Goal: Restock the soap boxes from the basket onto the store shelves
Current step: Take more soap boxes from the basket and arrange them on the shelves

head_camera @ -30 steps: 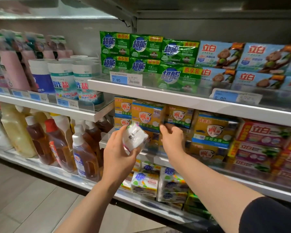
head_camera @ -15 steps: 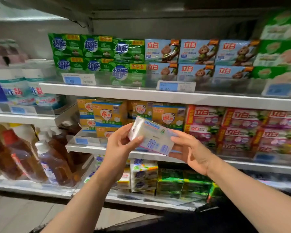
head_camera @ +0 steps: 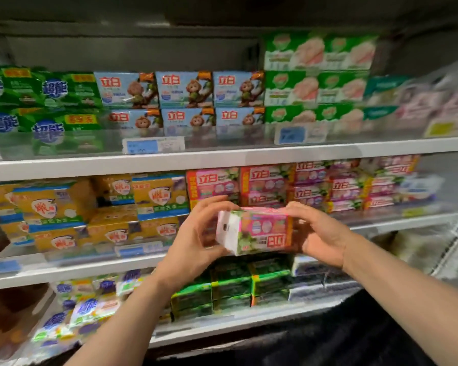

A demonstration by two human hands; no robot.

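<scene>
Before the middle shelf (head_camera: 222, 161), both hands are holding one soap box (head_camera: 254, 231) in the air, level with the row of pink soap packs (head_camera: 265, 184) standing on the shelf board below that edge. Left of the box, the left hand (head_camera: 196, 233) is making a grip on its white end, thumb lying along the lower edge and fingers curling over the top corner. Right of the box, the right hand (head_camera: 320, 239) is making a grip on the other end, fingers bending over the top edge and the palm closing round the side. Between the two hands the box is lying on its long side, slightly tilted, its pink and green printed face turned toward the camera and its lettering upside down. Left of the box, yellow soap packs (head_camera: 156, 196) are sitting on the same shelf board. Below the box, green packs (head_camera: 230, 286) are filling the lower shelf. Above the middle shelf edge, blue monkey-print boxes (head_camera: 185, 88) are standing in two tiers.
</scene>
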